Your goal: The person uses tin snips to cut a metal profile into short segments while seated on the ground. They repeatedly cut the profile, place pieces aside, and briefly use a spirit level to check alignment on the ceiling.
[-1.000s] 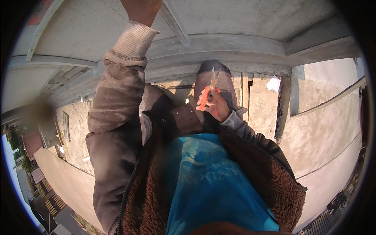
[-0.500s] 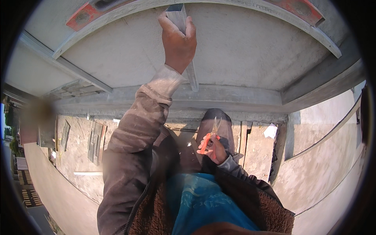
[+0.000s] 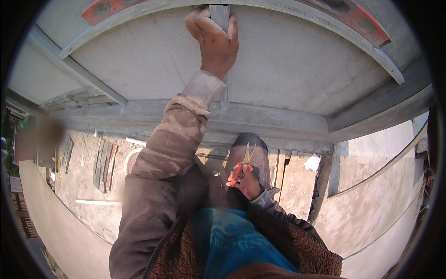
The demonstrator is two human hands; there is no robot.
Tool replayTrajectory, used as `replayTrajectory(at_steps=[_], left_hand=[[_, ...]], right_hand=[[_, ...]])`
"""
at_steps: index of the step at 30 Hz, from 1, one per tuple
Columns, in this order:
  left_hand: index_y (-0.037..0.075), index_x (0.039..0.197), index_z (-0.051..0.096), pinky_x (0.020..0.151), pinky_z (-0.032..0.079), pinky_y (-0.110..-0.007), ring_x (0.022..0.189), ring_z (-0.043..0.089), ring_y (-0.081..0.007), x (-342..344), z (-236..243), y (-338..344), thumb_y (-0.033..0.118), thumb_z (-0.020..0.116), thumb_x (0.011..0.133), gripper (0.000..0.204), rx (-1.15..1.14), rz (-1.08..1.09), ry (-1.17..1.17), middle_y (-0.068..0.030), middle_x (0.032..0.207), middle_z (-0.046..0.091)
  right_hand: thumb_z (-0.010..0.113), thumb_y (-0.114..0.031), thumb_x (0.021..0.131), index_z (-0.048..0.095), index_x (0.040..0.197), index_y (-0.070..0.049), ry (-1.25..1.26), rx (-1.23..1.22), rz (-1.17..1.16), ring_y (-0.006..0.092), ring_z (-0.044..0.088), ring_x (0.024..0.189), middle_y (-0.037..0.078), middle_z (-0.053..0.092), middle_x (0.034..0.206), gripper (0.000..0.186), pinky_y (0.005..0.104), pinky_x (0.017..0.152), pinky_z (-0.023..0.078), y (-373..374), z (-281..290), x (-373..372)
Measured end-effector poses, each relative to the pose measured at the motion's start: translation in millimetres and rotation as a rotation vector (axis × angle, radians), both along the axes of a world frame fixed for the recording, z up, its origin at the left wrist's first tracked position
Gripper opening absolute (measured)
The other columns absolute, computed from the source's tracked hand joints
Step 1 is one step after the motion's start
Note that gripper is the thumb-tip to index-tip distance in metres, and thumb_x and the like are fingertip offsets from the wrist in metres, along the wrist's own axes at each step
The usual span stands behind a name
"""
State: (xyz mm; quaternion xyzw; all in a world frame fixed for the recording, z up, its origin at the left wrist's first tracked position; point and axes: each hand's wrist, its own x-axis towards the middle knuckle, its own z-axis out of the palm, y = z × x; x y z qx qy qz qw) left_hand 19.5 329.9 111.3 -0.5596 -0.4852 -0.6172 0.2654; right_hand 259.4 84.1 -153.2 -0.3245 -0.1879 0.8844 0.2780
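My left hand (image 3: 216, 46) reaches up to the wall, closed around the upper end of a narrow grey metal channel (image 3: 220, 15), thumb on its right side and fingers on its left. The channel's lower part (image 3: 225, 98) shows beneath my wrist, against the wall; its middle is hidden behind my hand. At the top it meets a long grey metal rail (image 3: 297, 11), which the lens bends. Low over my knee, my right hand (image 3: 251, 185) holds tin snips (image 3: 237, 174) by their red-orange handles. Their blades point away from me and stand apart, with nothing between them.
A red spirit level (image 3: 368, 25) lies along the rail's far side. Another metal strip (image 3: 86, 69) runs down the wall at left. Below is a concrete ledge (image 3: 278, 122). Dark slats (image 3: 103, 167), a white strip (image 3: 98, 202) and a white scrap (image 3: 312, 162) lie on the ground.
The fingers of my left hand have shifted on the channel, which now stands straighter. My right hand still holds the snips over my knee. The whole view has turned slightly.
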Motion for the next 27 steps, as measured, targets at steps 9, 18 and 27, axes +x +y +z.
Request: replayTrajectory(at_steps=[9, 18, 27], left_hand=[[-0.005, 0.128, 0.043, 0.096, 0.037, -0.052, 0.110, 0.049, -0.0430, 8.3, 1.5, 0.9, 0.013, 0.068, 0.093, 0.047, -0.046, 0.110, -0.078, -0.0273, 0.116, 0.051], [-0.008, 0.131, 0.040, 0.095, 0.033, -0.057, 0.111, 0.044, -0.0480, 10.4, 3.8, 0.8, 0.015, 0.067, 0.092, 0.052, -0.054, 0.185, -0.021, -0.0308, 0.117, 0.045], [-0.006, 0.129, 0.042, 0.096, 0.034, -0.057, 0.111, 0.044, -0.0479, 9.7, 3.3, 13.1, 0.017, 0.066, 0.093, 0.049, 0.058, 0.181, 0.015, -0.0300, 0.114, 0.045]], right_hand=[[0.047, -0.050, 0.106, 0.054, 0.125, -0.008, -0.038, -0.041, 0.021, 0.0268, 0.068, 0.098, 0.010, 0.063, 0.107, 0.047, 0.0493, 0.088, 0.056, 2.4, 0.0, -1.4], [0.049, -0.051, 0.105, 0.054, 0.126, -0.008, -0.059, -0.046, 0.031, 0.0266, 0.069, 0.099, 0.010, 0.064, 0.107, 0.048, 0.0490, 0.089, 0.057, 2.4, -3.5, -4.5], [0.048, -0.052, 0.105, 0.051, 0.130, -0.007, -0.021, -0.003, 0.034, 0.0261, 0.067, 0.102, 0.010, 0.064, 0.111, 0.052, 0.0497, 0.092, 0.055, 3.7, -6.1, 1.6]])
